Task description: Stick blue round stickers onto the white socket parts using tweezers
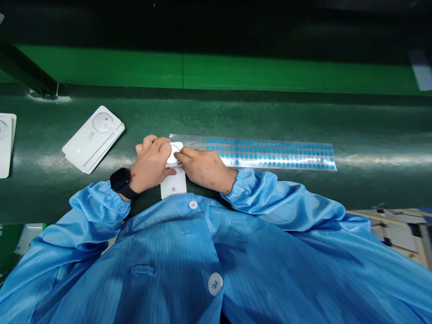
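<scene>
Panel (173, 182), white, long axis twelve-to-six; left hand (150, 163) at nine o'clock, fingers curled; right hand (206, 167) at three, fingertips bunched; both touch it; true grasp cannot be told.

Two hands were in view: one left hand (151, 164), one right hand (207, 170). One white panel (173, 182) sat under and between them. Left of the left hand was one near stack (93, 139), at least two panels; exact depth couldn't be read. Farther left was one edge stack (4, 148), cut off by the frame, also at least two. One clear strip (330, 167) ran out past the right hand, with several rows of blue dots (236, 155), too small to total. One watch (120, 180) was on the left wrist.
</scene>
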The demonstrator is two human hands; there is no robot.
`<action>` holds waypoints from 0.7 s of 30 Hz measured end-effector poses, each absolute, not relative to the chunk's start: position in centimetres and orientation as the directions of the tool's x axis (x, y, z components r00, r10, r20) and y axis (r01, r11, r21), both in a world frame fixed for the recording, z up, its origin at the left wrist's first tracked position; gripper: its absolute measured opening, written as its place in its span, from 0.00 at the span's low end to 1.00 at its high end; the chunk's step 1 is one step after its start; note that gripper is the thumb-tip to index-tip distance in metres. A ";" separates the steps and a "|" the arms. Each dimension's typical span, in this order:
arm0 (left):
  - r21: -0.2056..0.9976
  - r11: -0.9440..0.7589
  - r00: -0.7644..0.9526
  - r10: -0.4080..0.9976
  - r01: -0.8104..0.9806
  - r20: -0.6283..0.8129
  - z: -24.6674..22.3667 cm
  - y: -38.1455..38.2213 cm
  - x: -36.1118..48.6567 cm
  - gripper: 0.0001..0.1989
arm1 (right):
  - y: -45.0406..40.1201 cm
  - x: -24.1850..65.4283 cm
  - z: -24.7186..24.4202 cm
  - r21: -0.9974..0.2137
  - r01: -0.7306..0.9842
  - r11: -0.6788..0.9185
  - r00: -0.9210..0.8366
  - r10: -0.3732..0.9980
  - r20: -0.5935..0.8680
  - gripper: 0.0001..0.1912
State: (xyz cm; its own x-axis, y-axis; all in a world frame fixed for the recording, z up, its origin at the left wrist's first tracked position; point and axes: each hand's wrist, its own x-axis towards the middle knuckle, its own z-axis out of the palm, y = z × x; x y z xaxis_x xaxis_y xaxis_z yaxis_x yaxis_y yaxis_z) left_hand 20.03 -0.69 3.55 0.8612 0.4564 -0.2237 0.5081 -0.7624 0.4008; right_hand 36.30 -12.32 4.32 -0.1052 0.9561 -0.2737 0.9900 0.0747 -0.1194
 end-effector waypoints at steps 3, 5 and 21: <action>0.394 -0.753 0.850 0.468 0.527 -0.243 3.7 -0.6 20.3 0.25 | -12.1 36.5 4.3 -0.144 0.988 0.059 -0.099 0.954 -0.284 0.22; 0.398 -0.743 0.843 0.476 0.537 -0.250 3.7 -0.5 20.5 0.26 | -12.0 36.7 4.3 -0.153 0.987 0.053 -0.095 0.954 -0.285 0.20; 0.356 -0.705 0.788 0.516 0.613 -0.337 4.3 -0.6 21.9 0.31 | -11.5 35.8 5.5 -0.080 0.997 0.021 -0.048 0.936 -0.349 0.22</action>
